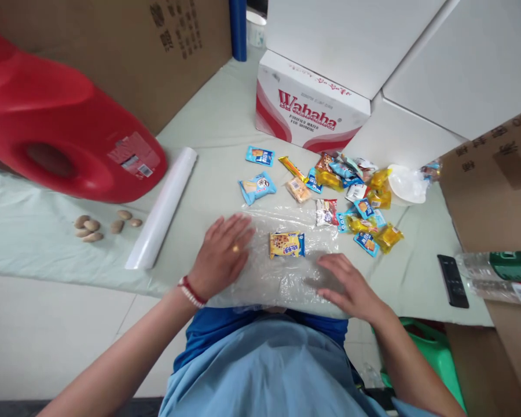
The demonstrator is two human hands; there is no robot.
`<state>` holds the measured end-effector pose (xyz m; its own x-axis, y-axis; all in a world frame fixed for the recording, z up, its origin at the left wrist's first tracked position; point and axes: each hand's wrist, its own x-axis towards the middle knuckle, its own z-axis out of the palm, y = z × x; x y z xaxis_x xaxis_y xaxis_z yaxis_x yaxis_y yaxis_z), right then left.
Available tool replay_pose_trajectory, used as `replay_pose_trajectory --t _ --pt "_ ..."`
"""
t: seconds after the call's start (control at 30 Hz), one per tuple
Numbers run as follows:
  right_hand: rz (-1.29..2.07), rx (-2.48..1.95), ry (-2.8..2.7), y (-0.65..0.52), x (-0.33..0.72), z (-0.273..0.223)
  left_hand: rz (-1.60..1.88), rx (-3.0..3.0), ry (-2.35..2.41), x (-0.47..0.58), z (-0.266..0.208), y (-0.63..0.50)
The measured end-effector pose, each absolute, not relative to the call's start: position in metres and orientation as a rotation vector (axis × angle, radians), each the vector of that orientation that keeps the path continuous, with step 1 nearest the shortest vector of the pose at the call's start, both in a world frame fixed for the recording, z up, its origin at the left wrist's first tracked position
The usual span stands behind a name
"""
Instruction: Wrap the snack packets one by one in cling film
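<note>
A sheet of clear plastic wrap (pixel 260 278) lies spread on the table at its front edge. On its middle rests a yellow and blue cookie packet (pixel 286 244). My left hand (pixel 223 252) lies flat over the wrap's left side, fingers stretched and close together, with a ring on one finger. At the right, my right hand (pixel 345 286) is open over the wrap, thumb and fingers apart with nothing between them. Neither hand touches the packet. Beyond the wrap lie a light blue snack packet (pixel 257 187) and a smaller blue packet (pixel 260 156).
Several wrapped snacks (pixel 364 202) are heaped at the right, beside a white bowl (pixel 408 184). A roll of wrap (pixel 162 208), stones (pixel 89 227) and a red jug (pixel 69 127) are at the left. A Wahaba-printed carton (pixel 308 107) stands behind; a black phone-like object (pixel 452 281) and bottles (pixel 499 275) lie right.
</note>
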<state>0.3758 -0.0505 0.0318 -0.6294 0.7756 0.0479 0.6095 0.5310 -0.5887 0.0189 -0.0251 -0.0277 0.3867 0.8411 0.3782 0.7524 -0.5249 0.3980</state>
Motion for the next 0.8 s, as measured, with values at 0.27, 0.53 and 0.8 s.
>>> replay_pose_trajectory --t 0.27,0.53,0.8 --pt "0.663 -1.241 -2.338 -0.102 0.387 -0.022 0.463 2.611 0.925 -0.009 -0.048 -0.092" --pt "0.881 -1.125 -2.310 -0.043 0.375 0.037 0.629 2.523 1.043 -0.001 -0.045 -0.078" --pt "0.581 -1.242 -2.631 0.018 0.293 0.018 0.645 2.475 1.153 0.005 -0.049 -0.083"
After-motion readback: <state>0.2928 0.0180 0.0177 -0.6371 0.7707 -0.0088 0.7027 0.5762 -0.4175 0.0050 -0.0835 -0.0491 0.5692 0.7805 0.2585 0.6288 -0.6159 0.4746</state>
